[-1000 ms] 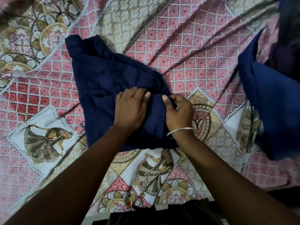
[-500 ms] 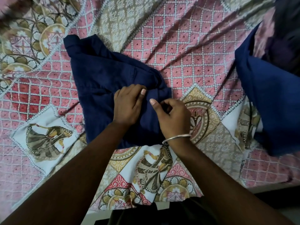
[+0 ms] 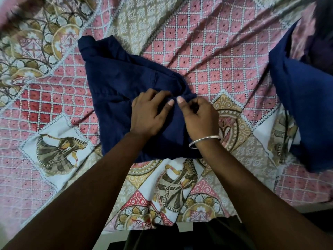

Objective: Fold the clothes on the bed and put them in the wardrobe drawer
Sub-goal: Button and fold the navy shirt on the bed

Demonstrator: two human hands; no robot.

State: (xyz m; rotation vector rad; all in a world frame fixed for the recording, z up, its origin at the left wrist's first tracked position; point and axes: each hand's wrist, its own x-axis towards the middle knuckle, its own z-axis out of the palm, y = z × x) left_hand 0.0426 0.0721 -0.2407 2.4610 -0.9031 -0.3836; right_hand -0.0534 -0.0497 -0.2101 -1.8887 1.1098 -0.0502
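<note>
your left hand point(image 3: 147, 112) lies flat on the navy garment point(image 3: 126, 87), pinning the fold. your right hand point(image 3: 200, 118), beside it, pinches the hem, likely to tuck it; second blue cloth point(image 3: 306, 109) waits further right.

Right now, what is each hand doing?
Left hand: open, fingers resting on the navy garment.
Right hand: pinching the garment's edge.

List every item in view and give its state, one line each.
Navy garment: partly folded, lying on the bed under both hands.
Left hand: fingers flat, pressing the garment.
Right hand: fingers curled, pinching a fold at the garment's right edge.
Second blue garment: unfolded, heaped at the right.
Bedsheet: spread, creased.
Bangle: on the right wrist.
</note>
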